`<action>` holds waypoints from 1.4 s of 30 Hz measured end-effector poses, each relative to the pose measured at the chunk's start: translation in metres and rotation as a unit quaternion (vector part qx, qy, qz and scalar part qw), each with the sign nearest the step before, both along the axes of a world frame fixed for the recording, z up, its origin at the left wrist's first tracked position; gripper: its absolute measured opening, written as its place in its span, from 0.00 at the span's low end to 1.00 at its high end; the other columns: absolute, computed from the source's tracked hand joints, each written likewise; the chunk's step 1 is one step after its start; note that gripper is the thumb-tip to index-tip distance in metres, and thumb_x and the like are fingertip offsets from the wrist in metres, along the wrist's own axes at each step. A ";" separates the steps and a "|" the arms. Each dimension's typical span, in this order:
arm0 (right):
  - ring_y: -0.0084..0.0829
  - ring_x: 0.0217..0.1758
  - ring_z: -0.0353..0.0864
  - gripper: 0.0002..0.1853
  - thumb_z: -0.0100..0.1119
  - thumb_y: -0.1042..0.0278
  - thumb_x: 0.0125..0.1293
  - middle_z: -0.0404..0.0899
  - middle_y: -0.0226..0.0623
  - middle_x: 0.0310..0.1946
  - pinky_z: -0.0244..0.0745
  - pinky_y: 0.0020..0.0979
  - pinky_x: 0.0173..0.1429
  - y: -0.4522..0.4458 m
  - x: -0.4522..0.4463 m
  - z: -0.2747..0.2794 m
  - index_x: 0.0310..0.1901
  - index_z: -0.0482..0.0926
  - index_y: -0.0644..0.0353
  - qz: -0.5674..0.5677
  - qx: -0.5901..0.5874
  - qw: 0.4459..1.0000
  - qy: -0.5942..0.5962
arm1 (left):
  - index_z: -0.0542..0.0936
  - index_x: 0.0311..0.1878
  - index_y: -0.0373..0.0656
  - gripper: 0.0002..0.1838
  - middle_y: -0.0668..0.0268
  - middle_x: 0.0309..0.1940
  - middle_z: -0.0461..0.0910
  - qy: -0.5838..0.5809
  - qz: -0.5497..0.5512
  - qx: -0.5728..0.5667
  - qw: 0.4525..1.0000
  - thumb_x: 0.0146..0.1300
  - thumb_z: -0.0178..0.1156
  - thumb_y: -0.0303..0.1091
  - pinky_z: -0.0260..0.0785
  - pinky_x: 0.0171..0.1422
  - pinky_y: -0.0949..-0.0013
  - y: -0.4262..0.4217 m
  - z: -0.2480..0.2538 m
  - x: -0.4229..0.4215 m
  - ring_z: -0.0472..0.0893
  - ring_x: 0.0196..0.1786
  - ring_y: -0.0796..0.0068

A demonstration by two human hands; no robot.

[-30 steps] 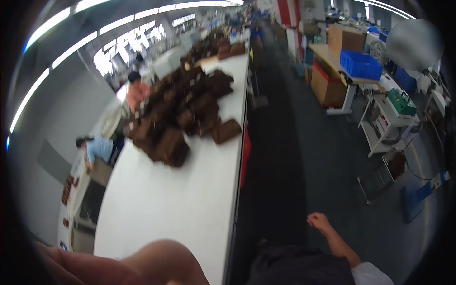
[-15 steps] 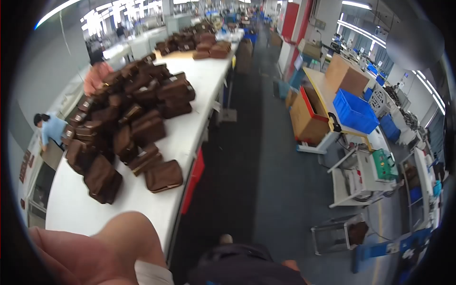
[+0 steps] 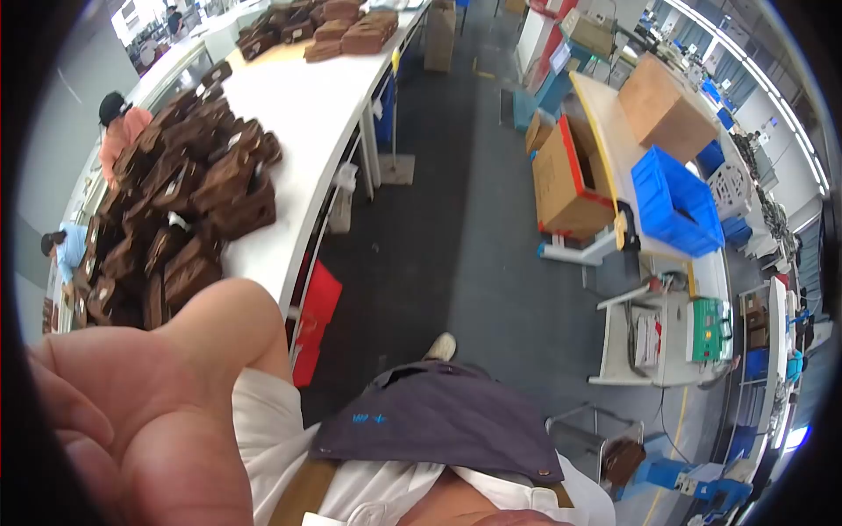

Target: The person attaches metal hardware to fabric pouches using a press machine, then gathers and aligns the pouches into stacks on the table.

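Note:
My left hand (image 3: 132, 421) is raised very close to the camera at the lower left, its arm bent at the elbow under a white short sleeve. The palm faces me with the fingers loosely bent and partly cut off by the dark edge; nothing shows in it. Beyond the arm, a large heap of brown bags (image 3: 184, 184) covers the left part of a long white table (image 3: 289, 114). The arm hides the nearest bags. My right hand is not in view.
Two people, one in a pink top (image 3: 123, 131) and one in a blue top (image 3: 68, 250), are beyond the table. At right stand a cardboard box (image 3: 570, 184), a blue crate (image 3: 667, 210) and a white cart (image 3: 631, 337). A red bin (image 3: 317, 320) sits beneath the table edge.
My view has tilted down, showing more of my dark apron and a shoe. The bag heap now sits farther left and higher in view. More of my left hand and its fingers shows.

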State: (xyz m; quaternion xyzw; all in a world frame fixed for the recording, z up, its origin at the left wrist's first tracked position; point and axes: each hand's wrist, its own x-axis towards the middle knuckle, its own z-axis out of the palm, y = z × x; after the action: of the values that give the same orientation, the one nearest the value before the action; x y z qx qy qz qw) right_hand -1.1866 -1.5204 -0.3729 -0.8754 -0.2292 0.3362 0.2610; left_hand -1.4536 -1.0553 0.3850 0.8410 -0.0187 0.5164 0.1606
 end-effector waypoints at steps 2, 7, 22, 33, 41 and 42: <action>0.36 0.26 0.84 0.10 0.64 0.64 0.51 0.83 0.40 0.26 0.77 0.40 0.34 0.025 0.081 -0.023 0.36 0.87 0.51 0.105 0.005 0.988 -0.111 | 0.76 0.43 0.33 0.26 0.68 0.32 0.73 0.027 0.051 0.004 0.998 0.63 0.65 0.52 0.58 0.33 0.76 0.015 0.003 0.042 0.69 0.30 0.75; 0.23 0.28 0.81 0.09 0.58 0.65 0.69 0.85 0.30 0.33 0.73 0.25 0.31 0.197 0.286 0.162 0.45 0.84 0.57 -0.322 0.022 0.931 0.170 | 0.75 0.42 0.41 0.20 0.71 0.33 0.69 -0.280 -0.008 0.066 0.958 0.70 0.59 0.51 0.55 0.30 0.76 0.070 -0.039 0.218 0.66 0.29 0.78; 0.25 0.30 0.80 0.06 0.57 0.70 0.67 0.83 0.35 0.29 0.74 0.30 0.32 0.370 0.605 0.131 0.40 0.82 0.61 -0.224 0.109 0.963 0.098 | 0.85 0.53 0.43 0.15 0.56 0.46 0.86 0.502 -0.181 -0.241 0.810 0.63 0.66 0.33 0.79 0.53 0.64 0.246 -0.355 0.682 0.87 0.48 0.62; 0.37 0.44 0.75 0.25 0.67 0.54 0.60 0.77 0.45 0.41 0.71 0.38 0.53 0.577 0.912 0.670 0.51 0.76 0.66 0.173 0.633 0.629 -0.417 | 0.80 0.52 0.36 0.26 0.58 0.39 0.80 -0.152 -0.150 0.059 0.975 0.58 0.68 0.47 0.67 0.46 0.62 0.433 -0.040 0.869 0.75 0.38 0.64; 0.37 0.42 0.76 0.22 0.66 0.59 0.60 0.77 0.45 0.41 0.73 0.39 0.51 0.735 1.051 0.721 0.50 0.77 0.65 0.350 0.597 0.512 -0.510 | 0.80 0.50 0.36 0.23 0.58 0.37 0.79 -0.106 -0.061 0.045 0.991 0.60 0.67 0.44 0.66 0.43 0.63 0.513 -0.010 0.990 0.74 0.36 0.65; 0.37 0.42 0.76 0.22 0.66 0.59 0.60 0.77 0.45 0.41 0.73 0.39 0.50 0.753 1.070 0.718 0.50 0.77 0.65 0.343 0.591 0.523 -0.510 | 0.80 0.50 0.36 0.22 0.58 0.37 0.79 -0.101 -0.035 0.039 0.993 0.60 0.67 0.44 0.66 0.43 0.63 0.526 -0.008 0.998 0.74 0.36 0.65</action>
State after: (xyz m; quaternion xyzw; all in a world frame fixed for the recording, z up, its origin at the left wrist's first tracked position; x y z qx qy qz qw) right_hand -0.1171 -0.7675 0.3448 -0.3967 -0.7515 -0.3163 0.4216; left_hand -0.4555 -0.5297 0.3771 0.7887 -0.0845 0.5920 0.1425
